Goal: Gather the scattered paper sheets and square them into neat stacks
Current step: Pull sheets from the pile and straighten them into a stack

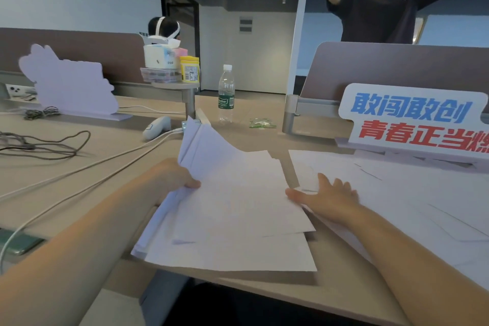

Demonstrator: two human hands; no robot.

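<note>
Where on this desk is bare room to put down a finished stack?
Bare desk lies beyond the paper pile, between the water bottle and the slogan sign. The right side is covered with loose sheets; white cables cross the left.

Desk [264,139] layout. Stack [232,219] lies at centre on the near edge. The left hand [174,177] grips its left edge. The right hand [325,198] lies flat at its right edge, between the stack and loose sheets [423,206] spread to the right. Sign [412,119] stands behind the loose sheets. Bottle [226,92] stands behind the stack, with packet [262,123] just right of it and controller [156,127] to its left. Cables [39,144] lie far left, phone [18,245] near left.
</note>
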